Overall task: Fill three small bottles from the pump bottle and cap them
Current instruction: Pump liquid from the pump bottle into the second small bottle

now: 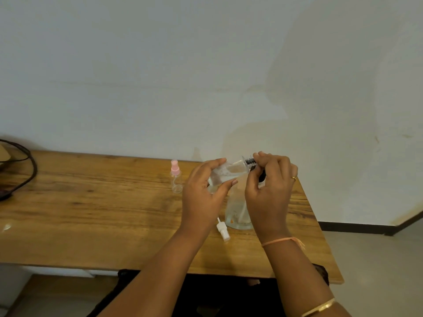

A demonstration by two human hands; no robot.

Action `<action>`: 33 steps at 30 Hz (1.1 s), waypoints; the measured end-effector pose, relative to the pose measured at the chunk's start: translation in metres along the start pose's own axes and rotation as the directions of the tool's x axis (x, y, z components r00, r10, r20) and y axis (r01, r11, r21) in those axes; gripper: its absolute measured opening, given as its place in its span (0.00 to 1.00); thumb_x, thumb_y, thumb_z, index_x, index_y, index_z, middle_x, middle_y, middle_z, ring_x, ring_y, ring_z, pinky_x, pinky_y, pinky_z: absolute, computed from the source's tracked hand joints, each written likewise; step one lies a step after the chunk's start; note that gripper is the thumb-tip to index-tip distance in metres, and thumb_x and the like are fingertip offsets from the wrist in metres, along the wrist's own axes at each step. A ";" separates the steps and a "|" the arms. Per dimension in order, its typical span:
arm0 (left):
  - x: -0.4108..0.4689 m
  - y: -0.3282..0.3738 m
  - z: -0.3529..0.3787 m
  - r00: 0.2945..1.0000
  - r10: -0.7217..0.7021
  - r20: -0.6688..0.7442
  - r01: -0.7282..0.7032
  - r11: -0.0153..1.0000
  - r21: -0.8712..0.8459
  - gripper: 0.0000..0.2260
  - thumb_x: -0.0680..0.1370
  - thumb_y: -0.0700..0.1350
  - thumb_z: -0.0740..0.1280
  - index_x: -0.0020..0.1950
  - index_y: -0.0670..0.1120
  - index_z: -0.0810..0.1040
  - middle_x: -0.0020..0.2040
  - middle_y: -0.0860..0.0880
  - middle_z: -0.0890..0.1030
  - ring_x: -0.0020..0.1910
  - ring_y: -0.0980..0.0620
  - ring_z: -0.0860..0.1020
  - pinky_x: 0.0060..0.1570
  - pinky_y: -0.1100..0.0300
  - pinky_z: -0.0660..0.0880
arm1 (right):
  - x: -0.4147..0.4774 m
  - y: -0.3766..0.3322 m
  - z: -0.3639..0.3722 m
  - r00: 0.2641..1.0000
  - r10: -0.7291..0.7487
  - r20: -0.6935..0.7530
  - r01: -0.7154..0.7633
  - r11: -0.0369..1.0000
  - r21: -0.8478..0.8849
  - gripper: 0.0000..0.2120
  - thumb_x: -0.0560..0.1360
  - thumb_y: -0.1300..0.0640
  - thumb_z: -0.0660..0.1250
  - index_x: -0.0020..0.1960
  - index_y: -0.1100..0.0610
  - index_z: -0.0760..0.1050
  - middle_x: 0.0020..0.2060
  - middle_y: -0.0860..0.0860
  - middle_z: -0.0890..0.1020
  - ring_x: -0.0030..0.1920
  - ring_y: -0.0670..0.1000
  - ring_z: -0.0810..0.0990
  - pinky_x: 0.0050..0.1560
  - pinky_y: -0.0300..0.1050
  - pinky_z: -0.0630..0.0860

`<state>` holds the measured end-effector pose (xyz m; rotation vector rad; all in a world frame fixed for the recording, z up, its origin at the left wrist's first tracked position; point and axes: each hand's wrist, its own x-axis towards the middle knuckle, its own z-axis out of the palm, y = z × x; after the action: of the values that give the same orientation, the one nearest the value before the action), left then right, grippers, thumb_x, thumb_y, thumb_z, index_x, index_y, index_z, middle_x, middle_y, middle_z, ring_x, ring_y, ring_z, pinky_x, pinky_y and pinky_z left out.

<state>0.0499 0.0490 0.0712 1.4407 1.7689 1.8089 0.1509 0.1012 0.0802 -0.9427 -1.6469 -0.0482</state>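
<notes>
My left hand (203, 191) grips a small clear bottle (225, 173), tilted on its side above the table with its mouth toward the right. My right hand (269, 188) curls its fingers around the black pump head (251, 161) at that mouth. Under my hands stands the large clear pump bottle (238, 211), partly hidden by my right hand. A small clear bottle with a pink spray cap (175, 177) stands upright to the left. A loose white spray cap (223, 229) lies on the wooden table (91, 202) in front of the large bottle.
A black cable (25, 170) loops over the table's far left corner. The table meets a pale wall at the back. Its right edge (320, 225) falls away to the floor close to my right wrist. A dark chair sits below the front edge.
</notes>
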 end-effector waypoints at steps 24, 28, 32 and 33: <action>0.001 0.003 0.001 1.000 0.013 0.000 -0.013 0.999 -0.042 0.21 0.68 0.42 0.75 0.55 0.59 0.74 0.52 0.59 0.78 0.55 0.59 0.77 0.55 0.69 0.73 | 0.007 -0.003 -0.003 0.999 -0.026 -0.031 0.026 1.000 0.004 0.10 0.71 0.65 0.59 0.46 0.63 0.78 0.42 0.55 0.79 0.46 0.48 0.72 0.51 0.33 0.59; 0.003 0.007 0.000 0.998 0.056 -0.012 -0.056 0.998 -0.012 0.20 0.68 0.40 0.75 0.57 0.52 0.76 0.52 0.53 0.79 0.55 0.57 0.76 0.53 0.83 0.61 | 0.012 -0.003 -0.002 1.000 -0.003 -0.004 0.003 1.000 0.003 0.10 0.71 0.64 0.59 0.46 0.63 0.78 0.42 0.55 0.78 0.45 0.48 0.70 0.49 0.34 0.59; 0.005 0.006 0.002 0.999 0.042 -0.002 -0.042 0.999 -0.012 0.19 0.68 0.41 0.75 0.57 0.51 0.76 0.52 0.54 0.78 0.54 0.59 0.76 0.52 0.82 0.62 | 0.011 -0.004 0.000 1.000 -0.002 -0.029 0.002 1.000 0.008 0.10 0.70 0.65 0.59 0.46 0.63 0.78 0.41 0.55 0.78 0.44 0.47 0.69 0.48 0.38 0.61; 0.004 0.004 0.002 0.999 0.031 0.008 -0.031 0.999 -0.019 0.19 0.68 0.42 0.75 0.57 0.52 0.76 0.52 0.55 0.78 0.55 0.59 0.76 0.53 0.80 0.64 | 0.010 -0.004 0.001 0.999 -0.015 -0.040 0.015 1.000 0.005 0.10 0.70 0.65 0.59 0.45 0.64 0.78 0.41 0.55 0.78 0.44 0.46 0.69 0.47 0.38 0.61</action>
<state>0.0508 0.0523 0.0764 1.4747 1.7303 1.8272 0.1479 0.1041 0.0898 -0.9198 -1.6165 -0.0727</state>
